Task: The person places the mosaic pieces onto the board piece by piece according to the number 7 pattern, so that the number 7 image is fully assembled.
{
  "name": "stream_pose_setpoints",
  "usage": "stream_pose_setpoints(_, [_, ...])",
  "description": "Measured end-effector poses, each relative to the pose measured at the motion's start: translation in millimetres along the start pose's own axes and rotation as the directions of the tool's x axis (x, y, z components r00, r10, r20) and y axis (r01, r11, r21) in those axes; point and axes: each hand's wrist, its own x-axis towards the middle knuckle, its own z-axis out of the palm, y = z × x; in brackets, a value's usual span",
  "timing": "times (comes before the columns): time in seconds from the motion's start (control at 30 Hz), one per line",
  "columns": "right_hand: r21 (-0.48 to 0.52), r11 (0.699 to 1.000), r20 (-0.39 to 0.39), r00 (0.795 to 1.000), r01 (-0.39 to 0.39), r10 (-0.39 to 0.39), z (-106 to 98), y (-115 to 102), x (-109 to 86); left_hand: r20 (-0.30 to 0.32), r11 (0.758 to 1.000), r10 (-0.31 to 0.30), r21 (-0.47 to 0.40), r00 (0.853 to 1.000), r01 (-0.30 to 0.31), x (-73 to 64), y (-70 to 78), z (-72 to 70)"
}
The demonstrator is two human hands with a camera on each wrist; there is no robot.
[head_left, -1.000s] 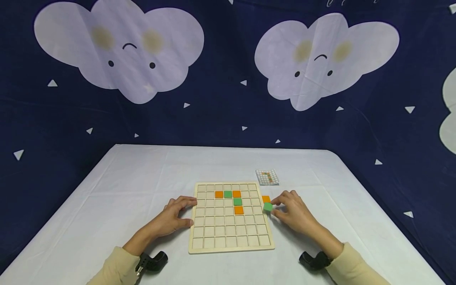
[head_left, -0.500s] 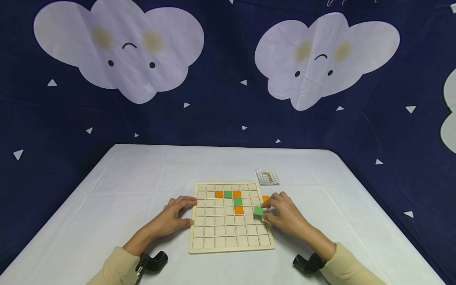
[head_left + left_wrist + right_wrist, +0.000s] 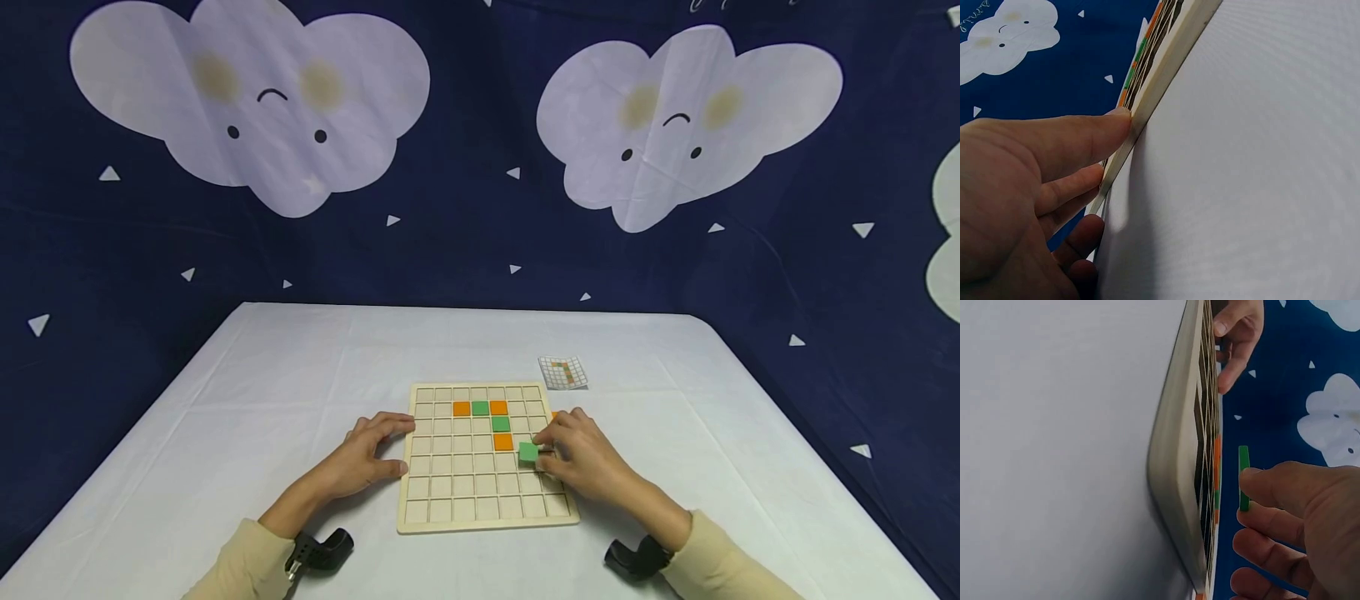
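A wooden grid board (image 3: 465,496) lies flat on the white table, with several orange and green tiles (image 3: 500,424) set in its upper cells. My right hand (image 3: 581,454) pinches a green tile (image 3: 528,452) just above the board, right of the lowest orange tile (image 3: 502,442). The right wrist view shows that green tile (image 3: 1244,478) edge-on, held clear of the board (image 3: 1182,462). My left hand (image 3: 371,454) holds the board's left edge, thumb at the side and fingers over the rim. In the left wrist view its fingers (image 3: 1079,140) press against the board's edge (image 3: 1160,75).
A small pattern card (image 3: 562,372) lies beyond the board at the right. An orange tile (image 3: 555,414) peeks out behind my right hand. The white tablecloth (image 3: 262,392) stretches around the board, backed by a dark blue cloud-print curtain (image 3: 480,150).
My right hand has carried the green tile leftward from beside the board's right edge to over its cells. The left hand has stayed put.
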Motion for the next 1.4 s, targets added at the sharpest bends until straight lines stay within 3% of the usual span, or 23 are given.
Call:
stream_pose_setpoints(0.8, [-0.029,0.995,0.036,0.995,0.096,-0.095,13,-14,12.9,-0.005,1.000,-0.007,0.003,1.000,0.007,0.1,1.1,-0.3])
stream_pose_setpoints(1.4, [-0.039,0.994,0.055,0.994,0.099,-0.097,15,-17,14.1,-0.010,1.000,0.008,0.008,1.000,-0.007,-0.6,1.1,-1.1])
